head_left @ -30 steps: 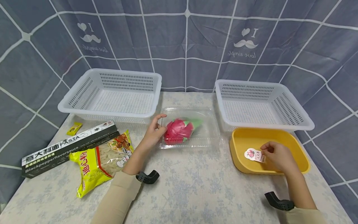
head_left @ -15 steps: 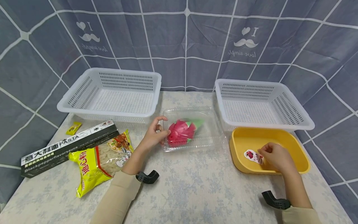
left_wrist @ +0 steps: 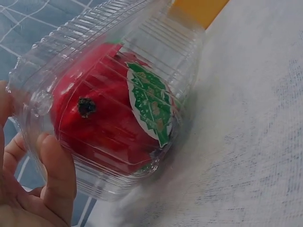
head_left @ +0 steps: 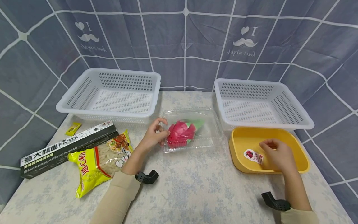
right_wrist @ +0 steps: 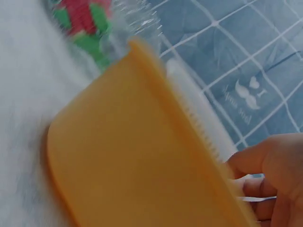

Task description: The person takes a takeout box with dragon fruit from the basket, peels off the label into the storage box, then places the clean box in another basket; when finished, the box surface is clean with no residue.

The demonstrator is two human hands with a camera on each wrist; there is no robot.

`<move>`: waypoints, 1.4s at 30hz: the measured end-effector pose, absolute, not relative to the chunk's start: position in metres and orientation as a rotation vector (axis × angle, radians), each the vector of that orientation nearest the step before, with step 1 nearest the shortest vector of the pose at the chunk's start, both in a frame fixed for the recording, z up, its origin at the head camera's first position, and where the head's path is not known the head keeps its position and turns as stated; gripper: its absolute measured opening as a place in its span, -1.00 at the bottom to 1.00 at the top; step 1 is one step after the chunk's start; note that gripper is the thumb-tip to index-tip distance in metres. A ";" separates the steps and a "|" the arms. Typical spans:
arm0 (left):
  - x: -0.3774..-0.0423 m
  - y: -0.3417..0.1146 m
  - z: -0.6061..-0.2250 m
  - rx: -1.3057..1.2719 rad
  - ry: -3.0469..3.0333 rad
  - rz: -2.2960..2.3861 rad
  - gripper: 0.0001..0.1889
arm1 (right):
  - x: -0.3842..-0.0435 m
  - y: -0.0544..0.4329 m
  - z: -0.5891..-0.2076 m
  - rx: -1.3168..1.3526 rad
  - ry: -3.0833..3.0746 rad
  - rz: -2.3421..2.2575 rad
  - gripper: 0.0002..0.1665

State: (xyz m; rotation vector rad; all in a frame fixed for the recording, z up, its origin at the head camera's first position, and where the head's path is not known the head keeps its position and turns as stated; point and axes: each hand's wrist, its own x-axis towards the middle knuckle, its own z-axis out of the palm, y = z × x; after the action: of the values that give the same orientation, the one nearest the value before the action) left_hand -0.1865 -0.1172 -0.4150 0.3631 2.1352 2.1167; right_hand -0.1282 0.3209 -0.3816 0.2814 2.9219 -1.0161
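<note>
Right hand [head_left: 279,157]: came up off the little card [head_left: 253,156] in the last half second, so it's let go, fingers loosely bent just above it.
Clear box [head_left: 208,133]: got nudged slightly toward 6 o'clock vs a second ago, mid-table now.
Left hand [head_left: 153,135]: pinching the clear box on its 9 o'clock side, thumb and fingers on the plastic.
Dragon fruit [head_left: 181,132]: inside the clear box, toward its 9 o'clock side.
Yellow tub [head_left: 254,137]: between 3 and 4 o'clock from the clear box, card in its 8 o'clock part.
White baskets [head_left: 249,113]: 10 and 2 o'clock from the clear box.
Pasta stuff: yellow bag [head_left: 109,163] and black box [head_left: 67,147], both around 8-9 o'clock.
</note>
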 end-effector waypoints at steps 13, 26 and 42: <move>-0.189 -0.128 -0.407 0.294 2.061 2.170 -0.75 | -0.130 0.327 -0.364 0.382 2.827 -1.414 -0.49; -0.186 -0.126 -0.398 0.401 1.988 2.300 -0.77 | -0.129 0.342 -0.363 0.329 2.803 -1.600 -0.84; -0.188 -0.111 -0.374 0.514 1.823 2.456 -0.73 | -0.148 0.367 -0.343 0.367 2.497 -2.108 -0.80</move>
State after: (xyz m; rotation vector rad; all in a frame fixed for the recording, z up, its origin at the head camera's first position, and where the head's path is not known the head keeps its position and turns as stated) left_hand -0.1881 -0.1106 -0.3740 0.5136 1.8226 2.4557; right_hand -0.1480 0.3670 -0.3426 0.3668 2.4966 -2.1080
